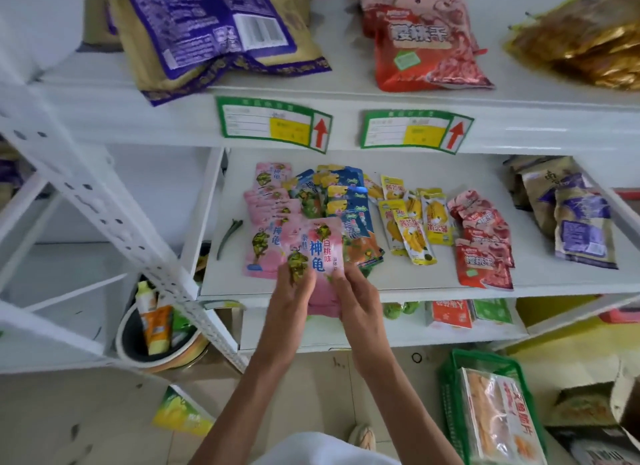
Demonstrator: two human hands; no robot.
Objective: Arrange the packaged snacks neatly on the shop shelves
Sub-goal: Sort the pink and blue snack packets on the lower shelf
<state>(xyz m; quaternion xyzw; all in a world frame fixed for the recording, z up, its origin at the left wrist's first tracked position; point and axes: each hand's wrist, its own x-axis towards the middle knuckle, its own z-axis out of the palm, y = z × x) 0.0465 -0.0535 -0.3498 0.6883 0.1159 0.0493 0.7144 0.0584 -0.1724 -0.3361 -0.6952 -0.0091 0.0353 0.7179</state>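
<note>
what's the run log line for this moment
both hands: left hand and right hand hold pink packet | place: middle shelf front | beside: pink row

Bright even light; soft blur, edges warped.

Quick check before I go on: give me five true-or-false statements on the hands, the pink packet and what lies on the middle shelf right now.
1. Both hands, left hand and right hand, hold the pink packet. True.
2. The pink packet lies flat on the floor. False: it is held at the front edge of the middle shelf.
3. Yellow packets lie between the blue packets and the red packets. True.
4. The green basket sits on the top shelf. False: it stands on the floor.
5. The price labels show blue arrows. False: red arrows.
</note>
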